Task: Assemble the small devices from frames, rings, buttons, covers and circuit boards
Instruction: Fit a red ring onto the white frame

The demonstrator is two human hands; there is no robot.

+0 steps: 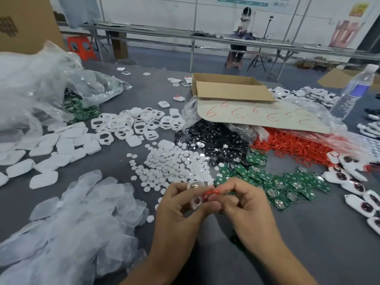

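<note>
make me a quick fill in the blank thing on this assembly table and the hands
The right hand pinches a ring coloured ____.
The left hand holds a small ____ frame.
The circuit boards piled right of the hands are ____.
The digit scrawled over the cardboard sheet is ____.
Missing words: red; white; green; 6.

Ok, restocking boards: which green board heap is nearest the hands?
The loose heap just beyond the right hand; the other heap spills from the clear bag far left.
</note>
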